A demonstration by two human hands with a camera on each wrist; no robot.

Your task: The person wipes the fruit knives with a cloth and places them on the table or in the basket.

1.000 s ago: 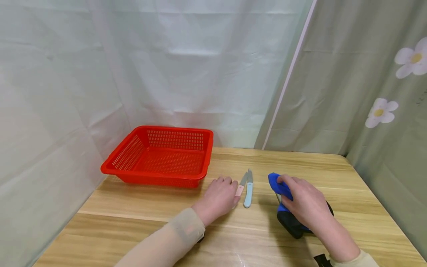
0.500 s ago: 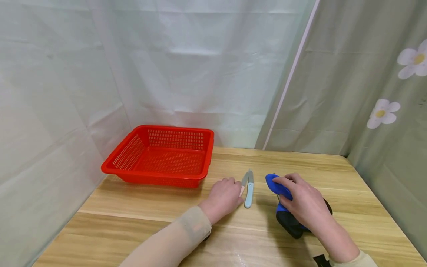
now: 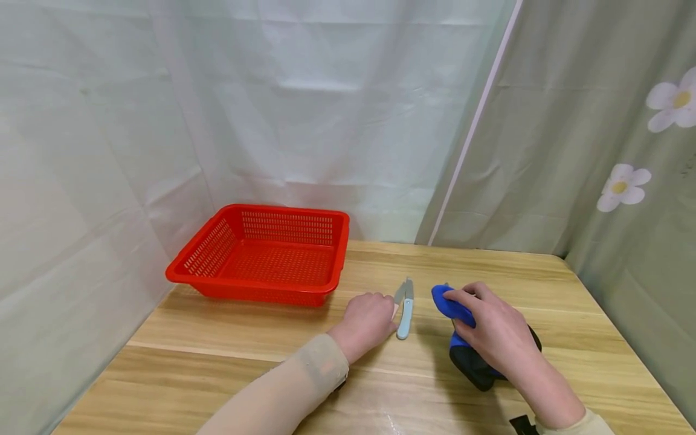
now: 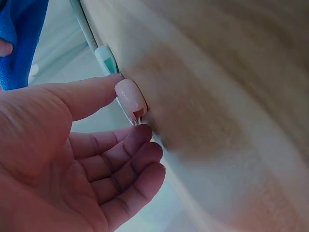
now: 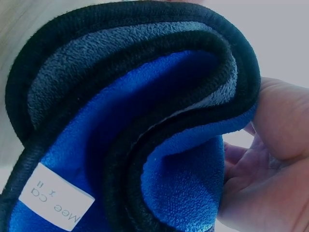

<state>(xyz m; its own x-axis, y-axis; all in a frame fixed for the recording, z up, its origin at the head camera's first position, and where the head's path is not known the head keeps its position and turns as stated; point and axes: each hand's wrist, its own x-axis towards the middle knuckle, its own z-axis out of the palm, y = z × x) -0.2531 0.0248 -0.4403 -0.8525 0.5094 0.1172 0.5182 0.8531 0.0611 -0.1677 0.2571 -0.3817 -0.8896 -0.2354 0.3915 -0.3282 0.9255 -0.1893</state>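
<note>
My left hand pinches the pale pink handle of a small knife between thumb and fingers, at the middle of the table. The blade of this knife points away from me. Just right of it lies a second small knife with a light blue handle, its tip meeting the pink one's. To the right, my right hand grips a folded blue cloth with black edging, thumb and fingers on its fold. A white label shows on the cloth, and a black-edged part hangs beneath the hand.
A red plastic basket with slotted sides stands at the back left of the wooden table. Pale curtains close off the back and the sides.
My left hand has moved slightly right, covering more of the pink handle. My right hand has shifted a little left with the blue cloth. Both knives have stayed nearly in place.
</note>
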